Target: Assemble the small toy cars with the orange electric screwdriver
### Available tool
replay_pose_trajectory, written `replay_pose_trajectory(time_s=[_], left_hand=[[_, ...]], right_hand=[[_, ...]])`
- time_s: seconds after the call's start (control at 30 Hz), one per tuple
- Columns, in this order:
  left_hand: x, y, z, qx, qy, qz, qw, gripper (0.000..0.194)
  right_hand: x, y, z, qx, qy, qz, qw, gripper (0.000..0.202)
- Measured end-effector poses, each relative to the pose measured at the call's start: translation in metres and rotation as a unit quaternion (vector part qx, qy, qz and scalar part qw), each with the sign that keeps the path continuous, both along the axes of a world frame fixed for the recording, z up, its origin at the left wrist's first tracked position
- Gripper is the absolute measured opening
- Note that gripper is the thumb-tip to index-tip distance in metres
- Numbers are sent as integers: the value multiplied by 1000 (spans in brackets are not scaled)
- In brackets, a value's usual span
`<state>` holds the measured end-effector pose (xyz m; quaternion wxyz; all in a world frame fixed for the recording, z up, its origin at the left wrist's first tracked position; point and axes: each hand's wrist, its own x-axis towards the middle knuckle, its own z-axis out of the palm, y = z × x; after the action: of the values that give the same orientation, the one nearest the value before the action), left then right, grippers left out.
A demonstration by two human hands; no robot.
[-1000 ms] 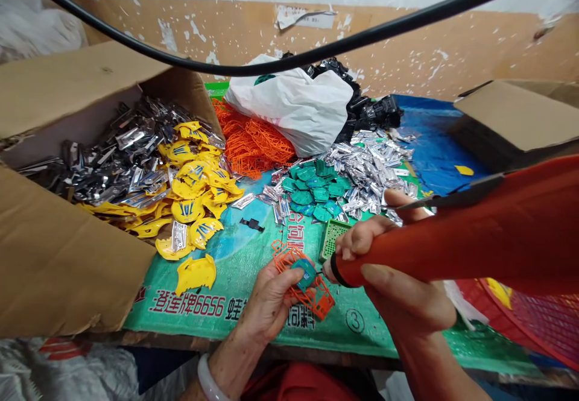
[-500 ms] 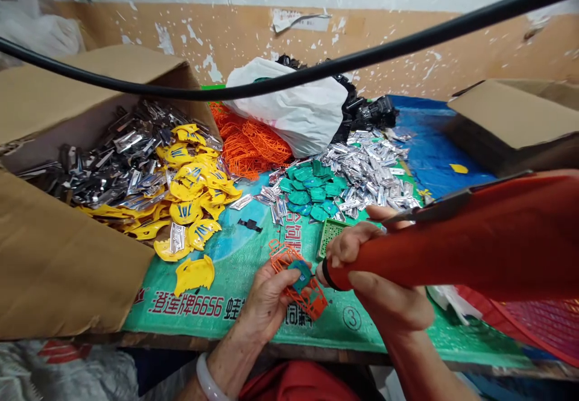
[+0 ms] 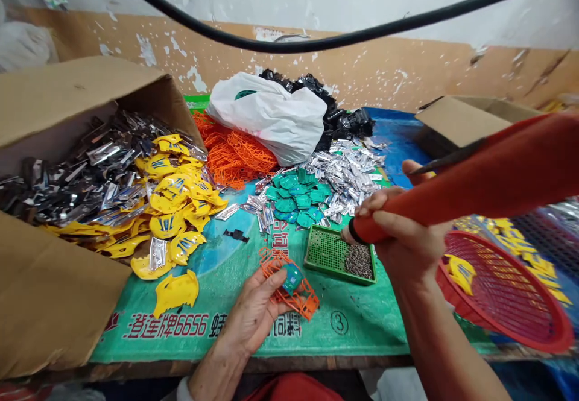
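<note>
My left hand (image 3: 253, 307) is closed on an orange plastic frame (image 3: 308, 306), thumb on top. A small teal plastic piece (image 3: 292, 277) lies against the frame under the thumb. My right hand (image 3: 414, 247) wraps round a red power screwdriver (image 3: 479, 175) that slants down to the left. The tool's tip is over a green screw tray (image 3: 340, 277); whether it touches a screw I cannot tell. Small dark screws (image 3: 359, 262) are heaped in the tray's right part. Behind the tray lies a pile of teal pieces (image 3: 296, 196).
At left, a cardboard box (image 3: 58, 292) spills metal parts and yellow pieces (image 3: 169, 208). Orange frames (image 3: 239, 154), a white bag (image 3: 271, 117) and silver plates (image 3: 348, 175) lie behind. A red basket (image 3: 511, 280) stands right. A black cable (image 3: 316, 45) hangs across.
The screwdriver and my right hand have moved away from the teal piece, up and right, to the screw tray. My left hand still holds the frame, slightly lower left in view.
</note>
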<state>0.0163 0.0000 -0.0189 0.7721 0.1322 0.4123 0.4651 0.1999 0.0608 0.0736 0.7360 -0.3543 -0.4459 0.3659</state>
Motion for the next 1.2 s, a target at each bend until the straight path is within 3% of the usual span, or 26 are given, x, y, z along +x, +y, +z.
replay_pose_trajectory(time_s=[0.13, 0.37, 1.2], left_hand=[[0, -2, 1, 10, -24, -31, 999, 33], [0, -5, 3, 0, 2, -36, 999, 40], [1, -3, 1, -7, 7, -36, 999, 40]], right_hand=[[6, 23, -18, -33, -48, -39, 998, 13], [2, 33, -42, -56, -72, -42, 995, 12], [-1, 35, -47, -73, -92, -29, 993, 10]])
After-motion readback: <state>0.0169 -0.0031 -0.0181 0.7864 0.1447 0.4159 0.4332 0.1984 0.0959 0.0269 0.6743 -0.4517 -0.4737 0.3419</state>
